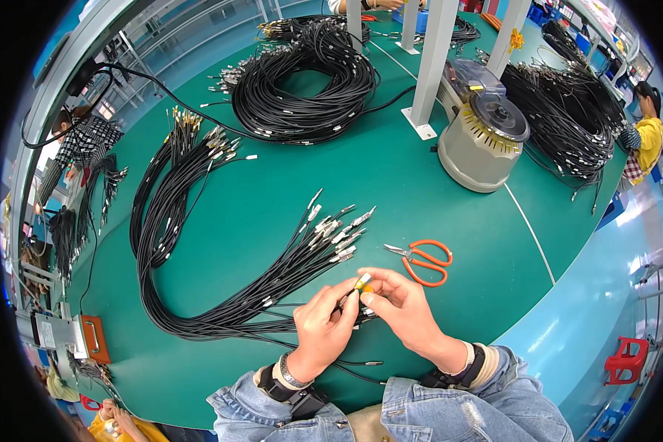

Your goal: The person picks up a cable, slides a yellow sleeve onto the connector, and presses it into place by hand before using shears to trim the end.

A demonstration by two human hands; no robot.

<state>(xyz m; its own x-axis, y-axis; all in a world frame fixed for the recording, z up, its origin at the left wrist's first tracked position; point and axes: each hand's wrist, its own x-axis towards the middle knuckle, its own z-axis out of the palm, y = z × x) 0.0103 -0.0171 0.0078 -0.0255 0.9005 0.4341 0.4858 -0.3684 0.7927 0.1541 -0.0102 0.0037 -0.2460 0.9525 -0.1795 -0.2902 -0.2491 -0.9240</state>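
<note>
My left hand [321,328] is closed in a pinch on the end of a black cable, near the front of the green table. A white-and-yellow tip [363,281] shows between the fingers of both hands. Against it, my right hand [409,313] pinches a small yellow piece [367,289], perhaps tape; its exact kind is hidden by the fingers. From under the hands a bundle of black cables [221,322] curves left and back, with silver connectors and white labels at its ends. Scissors with orange handles [429,264] lie partly open just beyond my right hand.
A large coil of black cables [302,92] sits at the back. A round grey tape dispenser [482,144] stands back right beside a metal post [429,70], with another cable pile [567,118] beyond. A red stool [626,361] is on the floor at right. Other people work around the table.
</note>
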